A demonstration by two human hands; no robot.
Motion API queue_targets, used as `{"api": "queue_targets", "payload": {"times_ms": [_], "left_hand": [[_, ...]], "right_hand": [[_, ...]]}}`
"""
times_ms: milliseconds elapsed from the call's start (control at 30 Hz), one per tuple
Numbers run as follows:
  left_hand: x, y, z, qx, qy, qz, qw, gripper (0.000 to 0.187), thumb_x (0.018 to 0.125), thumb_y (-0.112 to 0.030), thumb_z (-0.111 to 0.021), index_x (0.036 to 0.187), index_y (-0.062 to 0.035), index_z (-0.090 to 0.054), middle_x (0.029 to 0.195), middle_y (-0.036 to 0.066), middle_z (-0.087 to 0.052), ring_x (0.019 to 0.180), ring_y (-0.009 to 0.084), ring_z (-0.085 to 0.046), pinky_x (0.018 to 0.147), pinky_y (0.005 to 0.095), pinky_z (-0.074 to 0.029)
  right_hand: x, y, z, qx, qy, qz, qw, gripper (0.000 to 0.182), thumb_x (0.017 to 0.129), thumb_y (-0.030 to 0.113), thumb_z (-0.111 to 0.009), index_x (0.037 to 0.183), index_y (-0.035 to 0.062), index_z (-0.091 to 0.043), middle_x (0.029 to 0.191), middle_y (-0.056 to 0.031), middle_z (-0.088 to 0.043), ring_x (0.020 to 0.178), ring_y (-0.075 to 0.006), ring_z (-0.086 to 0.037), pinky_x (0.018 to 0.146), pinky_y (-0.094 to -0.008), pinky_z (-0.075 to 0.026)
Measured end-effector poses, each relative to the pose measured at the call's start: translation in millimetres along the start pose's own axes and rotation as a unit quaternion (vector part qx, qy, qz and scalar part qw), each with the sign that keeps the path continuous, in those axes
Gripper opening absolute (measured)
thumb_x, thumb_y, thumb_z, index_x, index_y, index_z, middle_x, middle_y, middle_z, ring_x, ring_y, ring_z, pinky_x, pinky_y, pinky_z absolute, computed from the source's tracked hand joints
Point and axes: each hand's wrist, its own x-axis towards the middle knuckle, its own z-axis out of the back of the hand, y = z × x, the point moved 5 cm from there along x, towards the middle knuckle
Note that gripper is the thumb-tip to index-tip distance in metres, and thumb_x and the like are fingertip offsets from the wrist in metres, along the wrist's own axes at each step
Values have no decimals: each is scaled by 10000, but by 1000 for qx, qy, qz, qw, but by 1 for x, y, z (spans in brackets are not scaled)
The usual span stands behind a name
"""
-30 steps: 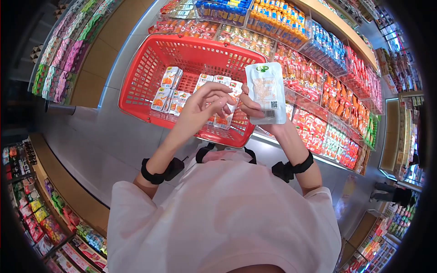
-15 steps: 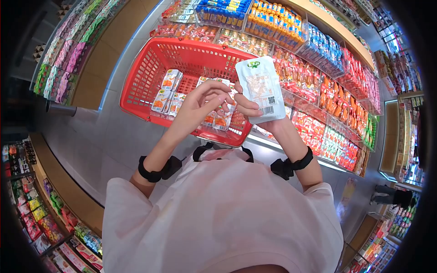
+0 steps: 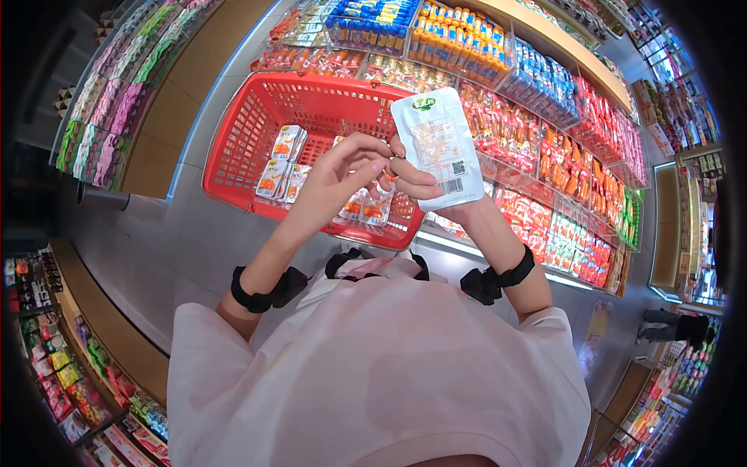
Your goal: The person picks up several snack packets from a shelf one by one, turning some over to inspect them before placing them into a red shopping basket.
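A white food packet [image 3: 440, 144] with a green logo, printed text, a QR code and a barcode faces up in my right hand [image 3: 420, 185]. My right fingers wrap over its left edge, and the palm lies behind it. Close beside them is my left hand [image 3: 342, 183], its fingers loosely bent and thumb apart, with nothing seen in it. Its fingertips overlap those of the right hand in this view. Below both hands stands a red shopping basket [image 3: 226, 159], holding several white-and-orange packets [image 3: 274, 179]; my left hand hides part of them.
A display shelf [image 3: 498, 148] of packaged snacks in clear bins runs along the far side and right. Another shelf [image 3: 109, 109] of pastel packets stands at the upper left. More goods [image 3: 70, 373] line the lower left. A person [image 3: 677, 328] is at the far right.
The view has shifted slightly, and the packet sits a little farther left and higher in it. Both hands keep nearly the same pose, with the packet still in my right hand.
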Motion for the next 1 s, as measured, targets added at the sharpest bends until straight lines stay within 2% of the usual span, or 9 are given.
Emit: {"api": "queue_targets", "payload": {"times_ms": [167,333,533,633,667,767,867,967,1000], "left_hand": [[-2,0,-1,-12,10,3,1000,197,883,-112,-502,1050,-6,-498,943,45,-553,830,67,-535,638,217,-432],[-6,-4,-1,-17,0,-3,1000,188,882,-117,-492,1035,-9,-504,950,60,-563,815,98,-560,654,234,-457],[-7,1,5,-3,-3,7,1000,182,884,-124,-484,1022,-9,-513,937,62,-576,808,112,-573,657,242,-467],[-7,16,20,36,-26,7,999,179,885,-124,-496,1024,-10,-514,907,50,-587,787,88,-566,649,222,-459],[-7,22,30,56,-38,5,998,179,885,-123,-502,1025,-11,-514,895,44,-592,778,76,-562,646,212,-455],[-14,25,78,115,-142,-18,983,183,886,-120,-498,1037,-17,-512,871,39,-602,758,78,-567,635,210,-457],[-33,41,131,87,-241,-14,967,174,893,-118,-483,1032,-20,-515,875,47,-595,766,93,-570,633,224,-461],[-48,71,176,101,-322,-21,941,157,887,-100,-482,1009,-9,-523,840,54,-603,734,92,-576,631,223,-463],[-53,82,186,120,-339,-19,933,158,887,-99,-481,1008,-8,-523,832,57,-604,731,97,-579,625,225,-464]], "right_hand": [[0,-1,-4,-13,15,2,1000,301,917,235,-295,930,-2,-481,522,-11,-347,364,-84,-325,548,-160,-368],[0,-5,-4,-12,23,-1,1000,313,923,228,-266,938,-2,-479,526,-7,-349,375,-82,-329,683,-174,-394],[2,-9,1,-35,21,-10,999,304,930,226,-281,996,4,-478,546,-14,-378,422,-87,-366,641,-190,-396],[-3,-3,3,-209,-187,10,960,286,937,226,-328,1061,8,-465,575,-28,-429,469,-90,-403,570,-212,-396],[-3,2,11,-244,-213,4,946,301,941,240,-371,1128,16,-442,638,-40,-477,521,-103,-441,507,-225,-383],[-3,16,18,-243,-279,39,928,325,935,263,-402,1159,29,-435,714,-31,-523,579,-95,-509,525,-216,-431],[5,30,27,-281,-312,34,907,333,903,248,-480,1157,33,-457,851,-36,-585,677,-89,-578,557,-221,-489],[37,30,39,-360,-336,-42,869,325,864,215,-549,1123,30,-486,954,-57,-605,741,-83,-605,575,-228,-527],[49,27,54,-361,-369,-59,855,293,834,170,-588,1081,27,-520,993,-78,-608,755,-105,-612,546,-212,-526]]}}
